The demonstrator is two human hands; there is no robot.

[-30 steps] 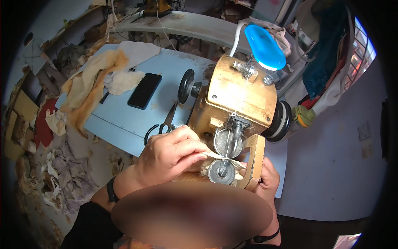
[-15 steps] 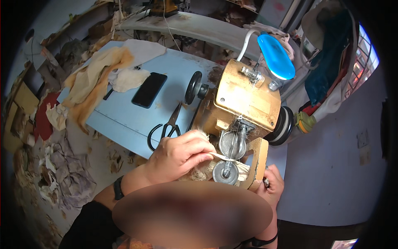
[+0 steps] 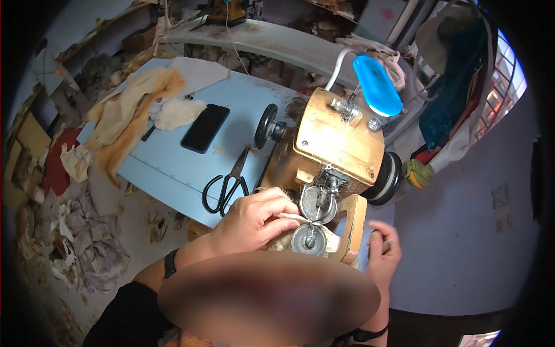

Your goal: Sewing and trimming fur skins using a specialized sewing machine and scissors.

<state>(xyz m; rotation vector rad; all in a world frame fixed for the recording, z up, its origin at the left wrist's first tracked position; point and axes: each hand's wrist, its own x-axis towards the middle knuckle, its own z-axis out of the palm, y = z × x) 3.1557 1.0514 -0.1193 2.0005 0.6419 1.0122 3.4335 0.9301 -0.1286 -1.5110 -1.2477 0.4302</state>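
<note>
My left hand (image 3: 254, 222) pinches the pale edge of a fur piece (image 3: 280, 242) beside the two metal discs (image 3: 309, 237) of a tan sewing machine (image 3: 338, 144); the edge runs between the discs. My right hand (image 3: 383, 248) is just right of the machine's tan front bracket (image 3: 354, 225), fingers curled round a small metal object (image 3: 388, 243) too small to identify, index finger raised. Black-handled scissors (image 3: 225, 191) lie above my left hand on the blue board (image 3: 150, 168). A blue lamp (image 3: 376, 81) lights the machine head.
A black phone (image 3: 203, 128) and fur and leather pieces (image 3: 133, 98) lie on the board. A bench (image 3: 260, 37) stands behind. Scraps (image 3: 92, 243) litter the left side. Hanging bags (image 3: 451, 92) are at back right, and a black handwheel (image 3: 384, 179) sits at the machine's right.
My right hand has moved out to the right from the bracket, its index finger lifting. My left hand keeps its pinch beside the discs. The lamp's arm has shifted slightly in view with the camera.
</note>
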